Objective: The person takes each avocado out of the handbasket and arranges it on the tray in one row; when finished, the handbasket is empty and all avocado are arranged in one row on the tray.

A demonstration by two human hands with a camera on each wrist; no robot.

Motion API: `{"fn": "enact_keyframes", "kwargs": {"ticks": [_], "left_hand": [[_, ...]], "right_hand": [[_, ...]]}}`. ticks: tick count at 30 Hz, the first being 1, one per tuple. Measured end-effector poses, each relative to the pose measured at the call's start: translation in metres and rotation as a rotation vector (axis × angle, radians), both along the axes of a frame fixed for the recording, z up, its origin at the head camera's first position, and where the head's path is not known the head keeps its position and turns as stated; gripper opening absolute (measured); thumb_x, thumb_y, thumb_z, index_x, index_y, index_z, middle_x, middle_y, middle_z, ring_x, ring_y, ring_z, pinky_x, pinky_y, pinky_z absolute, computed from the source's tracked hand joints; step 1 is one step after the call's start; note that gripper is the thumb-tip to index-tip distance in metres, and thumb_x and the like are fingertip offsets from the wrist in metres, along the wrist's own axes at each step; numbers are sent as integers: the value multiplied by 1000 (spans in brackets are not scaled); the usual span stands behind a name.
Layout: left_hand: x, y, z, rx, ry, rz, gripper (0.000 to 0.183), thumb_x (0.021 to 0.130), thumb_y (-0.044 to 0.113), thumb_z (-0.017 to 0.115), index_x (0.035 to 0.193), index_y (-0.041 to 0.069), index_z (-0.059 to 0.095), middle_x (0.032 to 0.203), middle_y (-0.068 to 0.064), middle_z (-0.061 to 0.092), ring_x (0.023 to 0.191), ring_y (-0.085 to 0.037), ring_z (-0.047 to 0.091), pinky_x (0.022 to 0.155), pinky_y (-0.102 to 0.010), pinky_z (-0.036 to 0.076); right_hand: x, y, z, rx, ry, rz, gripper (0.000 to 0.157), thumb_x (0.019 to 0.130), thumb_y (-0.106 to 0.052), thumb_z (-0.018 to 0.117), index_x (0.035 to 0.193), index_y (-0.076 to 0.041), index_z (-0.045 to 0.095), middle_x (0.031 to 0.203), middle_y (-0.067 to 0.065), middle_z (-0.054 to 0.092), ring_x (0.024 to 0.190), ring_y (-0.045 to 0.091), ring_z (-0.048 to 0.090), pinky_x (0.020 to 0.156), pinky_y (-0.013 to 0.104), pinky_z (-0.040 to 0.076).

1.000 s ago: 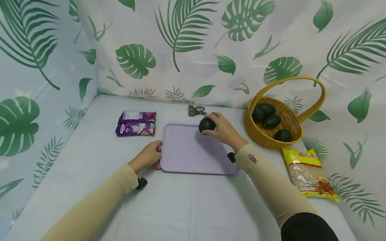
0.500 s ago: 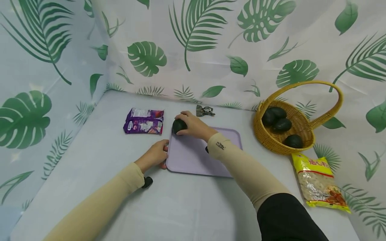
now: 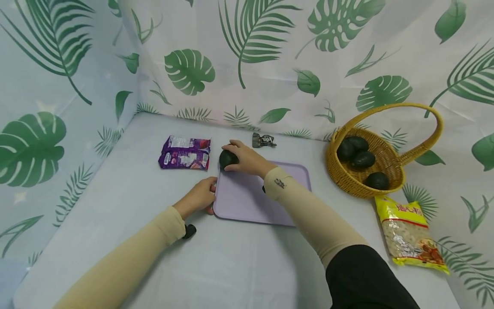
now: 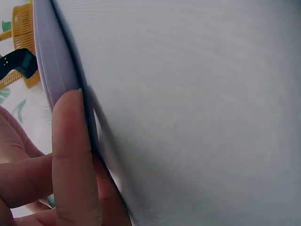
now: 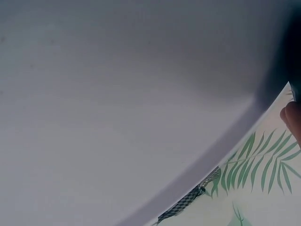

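My right hand (image 3: 248, 158) grips a dark green avocado (image 3: 227, 160) over the far left corner of a lilac tray (image 3: 251, 201). In the right wrist view the avocado (image 5: 288, 61) shows only as a dark shape at the right edge, beside a fingertip. My left hand (image 3: 197, 195) holds the tray by its left edge. Close up in the left wrist view, a digit of the left hand (image 4: 75, 155) lies along the tray's rim (image 4: 56, 61), with other fingers bent beside it.
A yellow wicker basket (image 3: 341, 178) with several avocados (image 3: 362, 159) stands at the back right. In front of it lies a yellow-topped food bag (image 3: 409, 234). A purple packet (image 3: 185, 153) is left of the tray, and a small dark wrapped item (image 3: 264, 140) lies behind it.
My right hand has carried the avocado leftward across the tray to its far left corner, staying there over the last half second. The left hand keeps its hold, and the head view has shifted slightly.
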State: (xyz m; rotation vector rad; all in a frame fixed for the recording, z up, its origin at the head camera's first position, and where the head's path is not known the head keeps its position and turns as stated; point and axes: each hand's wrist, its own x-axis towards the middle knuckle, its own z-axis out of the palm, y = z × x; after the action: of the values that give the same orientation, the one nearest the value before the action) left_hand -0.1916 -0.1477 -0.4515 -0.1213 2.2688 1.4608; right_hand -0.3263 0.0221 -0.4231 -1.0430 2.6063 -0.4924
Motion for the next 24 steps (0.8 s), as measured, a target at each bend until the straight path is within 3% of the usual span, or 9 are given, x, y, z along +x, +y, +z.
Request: {"fn": "enact_keyframes", "kwargs": {"ticks": [9, 24], "left_hand": [[0, 3, 1, -4, -3, -5, 71, 85, -13, 45, 153, -1, 29, 112, -18, 46, 68, -23, 57, 53, -33, 63], [2, 3, 2, 5, 3, 7, 73, 83, -14, 46, 153, 0, 29, 116, -20, 47, 66, -24, 58, 53, -35, 63]], "right_hand": [[0, 9, 1, -25, -6, -32, 80, 87, -48, 71, 155, -25, 35, 162, 13, 19, 144, 36, 32, 117, 53, 35], [2, 45, 28, -112, 39, -63, 86, 85, -51, 73, 155, -25, 32, 162, 11, 21, 147, 32, 24, 119, 55, 31]]}}
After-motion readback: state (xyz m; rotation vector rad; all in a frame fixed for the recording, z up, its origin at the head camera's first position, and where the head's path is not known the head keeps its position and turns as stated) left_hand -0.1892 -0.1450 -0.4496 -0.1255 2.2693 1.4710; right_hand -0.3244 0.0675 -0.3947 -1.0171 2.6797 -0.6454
